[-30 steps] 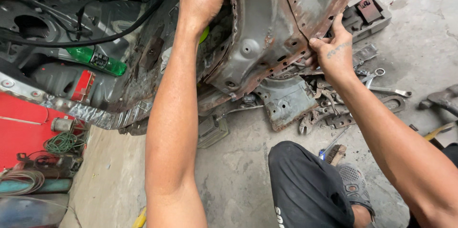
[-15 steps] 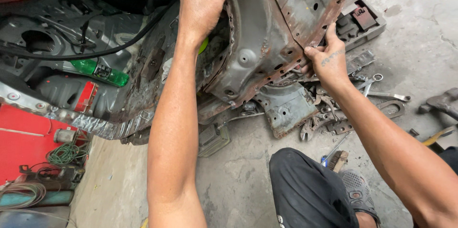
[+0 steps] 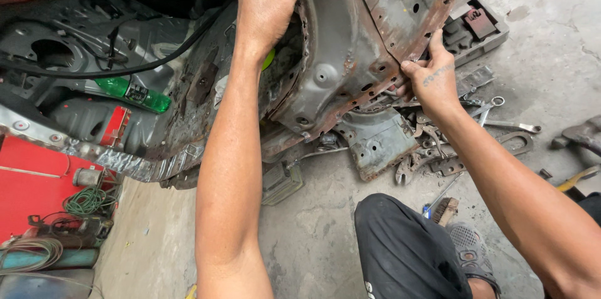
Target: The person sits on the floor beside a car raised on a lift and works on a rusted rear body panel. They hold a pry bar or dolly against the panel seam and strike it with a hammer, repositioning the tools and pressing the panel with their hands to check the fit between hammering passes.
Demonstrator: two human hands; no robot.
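Gripping rusty body panel — left hand clamped on top edge, right hand pinching lower rim

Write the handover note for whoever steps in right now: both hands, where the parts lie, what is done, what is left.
Left hand: gripping the upper rim of the rusted sheet-metal body panel.
Right hand: pinching the panel's perforated lower right edge.
Panel: held up off the concrete floor, against the car body.
Nearby: wrenches and cut metal scraps lie on the floor under the panel; a green bottle rests in the car body.
Done: both hands have a hold on the panel.
Left: panel not set down; it appears to need both hands for support.
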